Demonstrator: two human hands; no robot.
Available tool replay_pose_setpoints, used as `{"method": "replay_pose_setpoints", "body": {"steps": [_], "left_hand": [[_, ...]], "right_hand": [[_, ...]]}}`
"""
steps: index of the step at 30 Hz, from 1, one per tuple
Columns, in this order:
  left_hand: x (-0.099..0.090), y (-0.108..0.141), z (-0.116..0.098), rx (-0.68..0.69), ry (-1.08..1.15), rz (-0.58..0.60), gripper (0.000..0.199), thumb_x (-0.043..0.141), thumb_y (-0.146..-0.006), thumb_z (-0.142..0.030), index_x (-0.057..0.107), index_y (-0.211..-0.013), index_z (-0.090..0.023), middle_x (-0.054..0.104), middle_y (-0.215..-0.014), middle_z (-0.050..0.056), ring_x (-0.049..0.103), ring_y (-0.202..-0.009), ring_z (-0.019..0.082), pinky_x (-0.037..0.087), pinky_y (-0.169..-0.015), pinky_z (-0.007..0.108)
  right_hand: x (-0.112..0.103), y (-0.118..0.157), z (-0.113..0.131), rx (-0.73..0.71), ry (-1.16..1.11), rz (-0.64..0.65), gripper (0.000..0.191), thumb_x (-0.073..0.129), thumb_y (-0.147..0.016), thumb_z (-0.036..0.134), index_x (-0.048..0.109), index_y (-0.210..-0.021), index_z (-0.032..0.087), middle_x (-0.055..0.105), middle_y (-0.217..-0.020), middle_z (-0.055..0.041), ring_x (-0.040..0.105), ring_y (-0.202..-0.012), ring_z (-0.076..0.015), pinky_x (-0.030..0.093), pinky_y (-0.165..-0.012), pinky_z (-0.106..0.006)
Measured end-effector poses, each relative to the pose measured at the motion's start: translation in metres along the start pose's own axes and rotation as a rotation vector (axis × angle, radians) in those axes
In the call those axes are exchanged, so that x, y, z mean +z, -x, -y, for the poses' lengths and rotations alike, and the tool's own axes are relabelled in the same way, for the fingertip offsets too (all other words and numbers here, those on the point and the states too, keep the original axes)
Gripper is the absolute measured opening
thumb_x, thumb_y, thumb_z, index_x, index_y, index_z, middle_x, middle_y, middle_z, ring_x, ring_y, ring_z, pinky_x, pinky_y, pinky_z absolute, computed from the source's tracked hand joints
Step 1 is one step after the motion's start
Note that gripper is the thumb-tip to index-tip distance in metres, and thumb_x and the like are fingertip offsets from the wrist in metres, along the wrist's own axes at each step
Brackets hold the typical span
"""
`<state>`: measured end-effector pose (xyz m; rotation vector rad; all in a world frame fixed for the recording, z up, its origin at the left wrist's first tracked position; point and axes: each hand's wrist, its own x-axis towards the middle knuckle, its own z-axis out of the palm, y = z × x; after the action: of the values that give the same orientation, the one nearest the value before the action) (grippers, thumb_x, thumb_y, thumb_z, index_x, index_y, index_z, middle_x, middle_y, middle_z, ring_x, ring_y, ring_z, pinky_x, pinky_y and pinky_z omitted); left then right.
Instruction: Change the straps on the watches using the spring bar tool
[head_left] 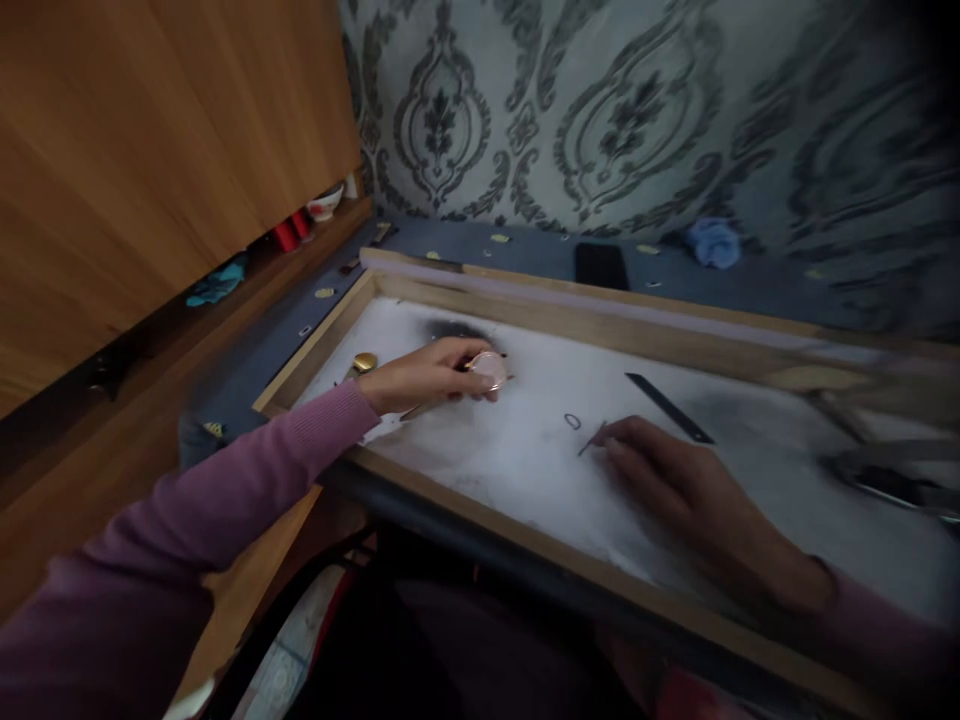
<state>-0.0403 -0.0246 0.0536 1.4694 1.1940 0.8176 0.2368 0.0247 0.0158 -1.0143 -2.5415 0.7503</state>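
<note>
My left hand (442,372) grips a small round watch case (489,371) with a pinkish-gold rim, held over the white floor of a shallow wooden tray (637,345). Between the fingertips of my right hand (667,480) is a thin dark tool (592,438), its tip pointing down and left near the white surface. A small dark ring (572,422) lies just left of that tool. Behind my right hand rests a flat dark strip (669,408). A gold-coloured round piece (365,362) sits near my left wrist.
A dark phone (601,266) and a blue crumpled cloth (714,243) lie beyond the tray's back edge. Blurred metal items (892,482) are at the tray's right. A wooden cabinet (172,130) stands at the left, and patterned wallpaper covers the wall behind.
</note>
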Motion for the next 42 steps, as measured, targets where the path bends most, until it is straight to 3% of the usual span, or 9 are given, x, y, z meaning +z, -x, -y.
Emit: {"method": "replay_pose_setpoints", "body": {"steps": [4, 8, 12, 17, 24, 35, 38, 42], "left_hand": [[-0.01, 0.0, 0.007, -0.01, -0.268, -0.014, 0.019, 0.052, -0.079, -0.026, 0.054, -0.093, -0.014, 0.062, -0.087, 0.004, 0.057, -0.077, 0.013, 0.04, -0.062, 0.022], [-0.012, -0.006, 0.012, 0.054, -0.483, -0.068, 0.01, 0.052, -0.077, -0.017, 0.057, -0.085, -0.015, 0.055, -0.076, 0.0, 0.049, -0.071, 0.014, 0.036, -0.065, 0.025], [-0.012, -0.017, 0.012, 0.064, -0.648, -0.076, 0.01, 0.052, -0.079, -0.015, 0.061, -0.083, -0.015, 0.054, -0.074, -0.001, 0.047, -0.069, 0.014, 0.032, -0.065, 0.026], [-0.02, -0.033, 0.012, 0.019, -0.643, 0.028, 0.014, 0.054, -0.079, -0.015, 0.063, -0.089, -0.015, 0.062, -0.078, 0.0, 0.053, -0.072, 0.014, 0.037, -0.064, 0.023], [-0.023, -0.048, 0.009, 0.027, -0.56, 0.125, 0.017, 0.054, -0.081, -0.018, 0.063, -0.094, -0.014, 0.066, -0.086, 0.002, 0.059, -0.078, 0.014, 0.043, -0.068, 0.023], [-0.018, -0.045, 0.009, 0.074, -0.812, 0.046, 0.022, 0.05, -0.084, -0.017, 0.062, -0.102, -0.015, 0.063, -0.096, 0.004, 0.054, -0.082, 0.016, 0.04, -0.073, 0.027], [-0.018, -0.044, 0.008, 0.024, -0.747, 0.041, 0.024, 0.053, -0.083, -0.021, 0.059, -0.105, -0.015, 0.062, -0.09, 0.002, 0.054, -0.077, 0.015, 0.039, -0.068, 0.026], [-0.021, -0.042, 0.009, -0.006, -0.754, 0.08, 0.016, 0.055, -0.082, -0.024, 0.062, -0.094, -0.015, 0.058, -0.077, 0.0, 0.051, -0.068, 0.013, 0.036, -0.061, 0.025]], "right_hand": [[-0.003, 0.003, -0.003, -0.022, -0.037, 0.009, 0.029, 0.036, -0.093, 0.04, 0.056, -0.087, 0.019, 0.064, -0.073, -0.0045, 0.06, -0.064, -0.0181, 0.047, -0.059, -0.03], [-0.005, 0.009, 0.003, -0.049, -0.058, 0.024, 0.028, 0.038, -0.094, 0.037, 0.058, -0.086, 0.018, 0.064, -0.075, -0.0037, 0.06, -0.066, -0.017, 0.047, -0.061, -0.028], [-0.007, 0.015, 0.016, -0.183, -0.094, 0.157, 0.03, 0.036, -0.097, 0.032, 0.059, -0.082, 0.018, 0.063, -0.073, -0.0038, 0.059, -0.064, -0.0145, 0.045, -0.061, -0.026], [-0.011, 0.021, 0.025, -0.387, -0.086, 0.305, 0.038, 0.027, -0.1, 0.021, 0.059, -0.08, 0.017, 0.056, -0.067, -0.0036, 0.052, -0.056, -0.0119, 0.035, -0.052, -0.024], [-0.011, 0.024, 0.016, -0.5, -0.117, 0.321, 0.034, 0.029, -0.1, 0.02, 0.059, -0.085, 0.015, 0.05, -0.068, -0.0017, 0.042, -0.055, -0.0109, 0.03, -0.051, -0.025], [-0.016, 0.025, 0.013, -0.365, -0.109, 0.241, 0.03, 0.032, -0.098, 0.014, 0.063, -0.097, 0.016, 0.055, -0.07, -0.0025, 0.05, -0.056, -0.0102, 0.035, -0.052, -0.024], [-0.015, 0.024, 0.009, -0.345, -0.109, 0.222, 0.03, 0.033, -0.098, 0.015, 0.063, -0.096, 0.017, 0.057, -0.071, -0.003, 0.052, -0.056, -0.0106, 0.038, -0.051, -0.023], [-0.014, 0.022, 0.007, -0.311, -0.074, 0.173, 0.029, 0.034, -0.097, 0.016, 0.064, -0.098, 0.016, 0.06, -0.074, -0.004, 0.058, -0.059, -0.0114, 0.044, -0.053, -0.023]]}}
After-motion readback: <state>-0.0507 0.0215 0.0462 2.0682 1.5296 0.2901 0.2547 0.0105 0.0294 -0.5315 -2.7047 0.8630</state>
